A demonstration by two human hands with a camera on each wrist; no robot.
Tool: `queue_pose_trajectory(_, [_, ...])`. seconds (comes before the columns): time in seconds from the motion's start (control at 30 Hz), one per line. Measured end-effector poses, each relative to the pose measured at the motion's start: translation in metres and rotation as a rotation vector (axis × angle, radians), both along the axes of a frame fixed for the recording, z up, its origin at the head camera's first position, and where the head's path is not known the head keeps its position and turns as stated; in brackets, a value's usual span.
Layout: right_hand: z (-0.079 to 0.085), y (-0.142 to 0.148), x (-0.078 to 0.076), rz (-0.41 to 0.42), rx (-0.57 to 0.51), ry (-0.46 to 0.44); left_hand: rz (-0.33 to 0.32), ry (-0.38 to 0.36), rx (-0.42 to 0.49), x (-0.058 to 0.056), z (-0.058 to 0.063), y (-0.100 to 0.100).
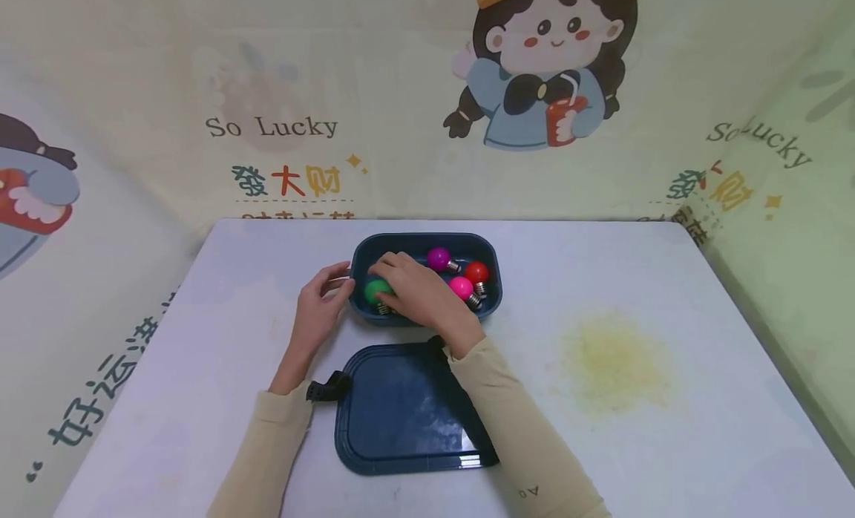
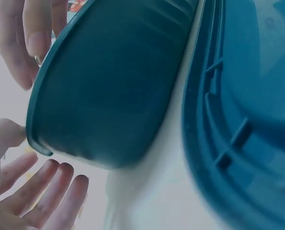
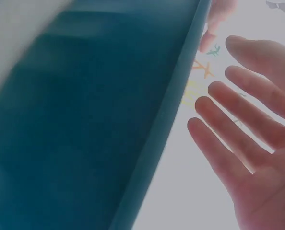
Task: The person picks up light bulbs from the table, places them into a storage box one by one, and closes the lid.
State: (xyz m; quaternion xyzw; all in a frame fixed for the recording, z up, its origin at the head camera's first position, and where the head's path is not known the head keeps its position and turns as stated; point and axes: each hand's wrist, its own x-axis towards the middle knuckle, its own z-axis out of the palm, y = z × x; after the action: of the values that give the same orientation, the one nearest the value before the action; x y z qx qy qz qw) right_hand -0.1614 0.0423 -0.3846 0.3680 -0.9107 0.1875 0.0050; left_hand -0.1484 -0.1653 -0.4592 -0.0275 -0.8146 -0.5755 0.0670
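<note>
Four bulbs lay in the box (image 1: 493, 295) on the worktop (image 1: 668, 429) (lid (image 1: 401, 407) nearby): the right hand (image 1: 414, 288) reached in, fingers straight over the green bulb (image 1: 374, 289), not yet gripping, while the left hand (image 1: 320, 306), fingers relaxed, touched the box's rim; curling round it probably comes next.

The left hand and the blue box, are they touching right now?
Touching. In the left wrist view the thumb of the left hand presses against the rim of the blue box; the head view agrees, with fingertips at the box's left edge.

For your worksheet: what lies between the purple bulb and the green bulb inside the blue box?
In the head view, the right hand reaches into the blue box between the purple bulb and green bulb.
</note>
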Motion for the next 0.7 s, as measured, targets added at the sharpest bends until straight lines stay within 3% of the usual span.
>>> queue_pose_trajectory(0.23, [0.002, 0.01, 0.002, -0.003, -0.053, -0.026, 0.033, 0.024, -0.077, 0.005, 0.011, -0.008])
queue_pose_trajectory(0.7, [0.001, 0.043, 0.016, -0.104, -0.033, 0.013, -0.003, 0.064, -0.151, 0.025, 0.024, -0.014])
